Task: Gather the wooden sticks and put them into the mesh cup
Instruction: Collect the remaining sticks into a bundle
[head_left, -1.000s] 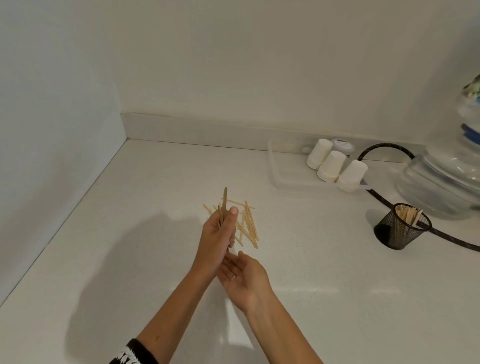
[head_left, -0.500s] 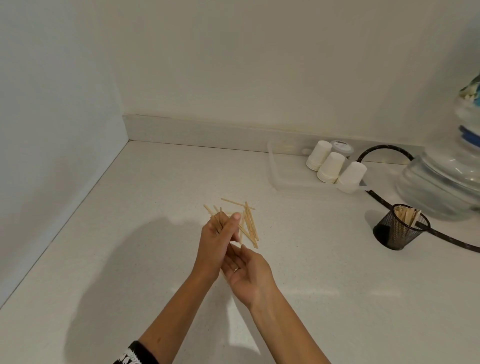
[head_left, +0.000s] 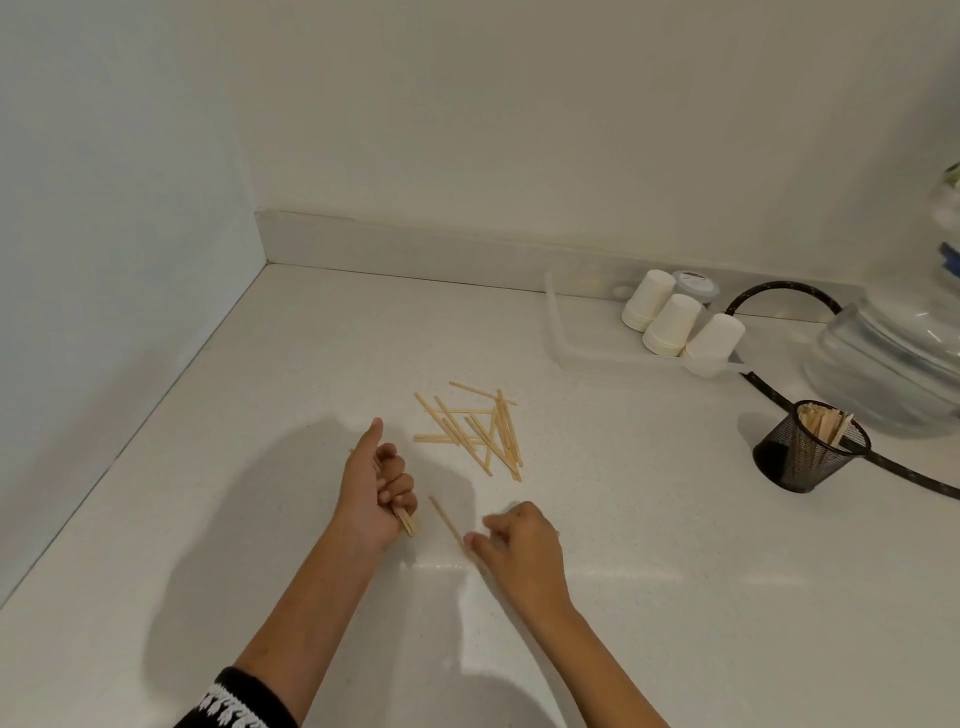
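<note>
Several thin wooden sticks (head_left: 475, 434) lie in a loose pile on the white counter. My left hand (head_left: 374, 493) is closed around a small bundle of sticks, whose ends poke out below the fist, thumb raised. My right hand (head_left: 519, 545) pinches the near end of a single stick (head_left: 445, 522) that lies flat on the counter between the hands. The black mesh cup (head_left: 805, 452) stands far to the right, upright, with several sticks inside it.
A clear tray (head_left: 558, 338) holds three stacks of white paper cups (head_left: 675, 325) at the back right. A black hose (head_left: 779, 405) curves behind the mesh cup. A large clear water jug (head_left: 893, 364) sits at the right edge. Walls close the left and back.
Both hands have pulled back from the pile toward me and separated. The left hand lowered its bundle; the right hand turned palm-down and took hold of a single stick on the counter.
</note>
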